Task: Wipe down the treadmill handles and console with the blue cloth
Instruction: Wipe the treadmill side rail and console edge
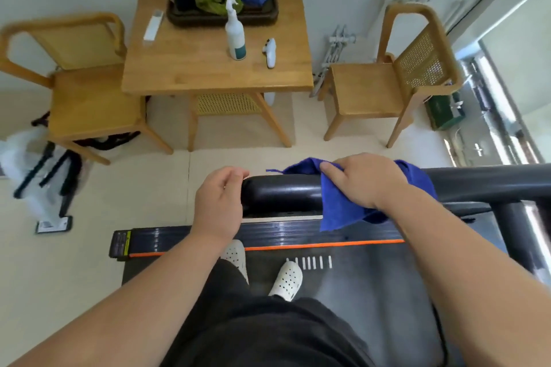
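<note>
the black treadmill (268,235) with its orange trim line fills the lower view, and the person stands on its belt; no console shows plainly, so whether it is wiped cannot be told. beyond it, well apart, stands a light wooden counter (193,68) that plays no part in the wiping. the black padded handlebar (280,192) lies with its long axis left to right across the view: its rounded end points to the person's left and the other end runs off the right edge. the soft blue cloth (340,202) is draped over this bar, one corner hanging down toward the belt and a thin tail pointing left along the bar's top. the right hand (366,180) lies on top of the cloth, its fingers (331,171) curled over and gripping it against the bar. the left hand (219,199) sits just beside the bar's rounded end, fingers (235,173) loosely curled and holding nothing; whether it touches the bar cannot be told. by my reading the handle wiping is under way, with the bare stretch toward the left end and the console likely left to do
</note>
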